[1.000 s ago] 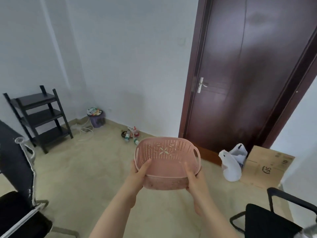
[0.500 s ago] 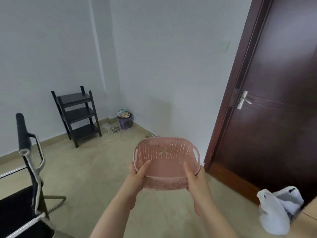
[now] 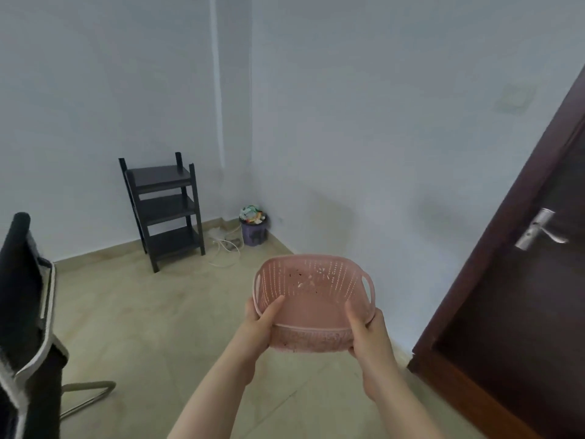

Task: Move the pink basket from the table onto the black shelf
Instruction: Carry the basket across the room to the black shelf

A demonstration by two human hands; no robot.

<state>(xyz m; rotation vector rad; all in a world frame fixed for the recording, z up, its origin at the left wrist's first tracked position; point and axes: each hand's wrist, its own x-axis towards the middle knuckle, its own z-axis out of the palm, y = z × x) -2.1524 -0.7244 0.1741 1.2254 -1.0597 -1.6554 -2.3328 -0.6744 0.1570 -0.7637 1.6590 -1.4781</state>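
Observation:
I hold a pink perforated basket in the air in front of me, its opening tilted toward me and nothing in it. My left hand grips its near left rim, thumb inside. My right hand grips the near right rim the same way. The black shelf, with three tiers, stands against the far wall to the left of the basket, well beyond my hands. All its tiers are bare.
A small purple bin full of rubbish sits in the corner, with white cables on the floor beside the shelf. A black office chair stands at the left. A dark brown door fills the right.
My view has turned left: the shelf has shifted toward the middle and looks larger, the door has slid to the right edge. Both hands keep the same hold on the basket.

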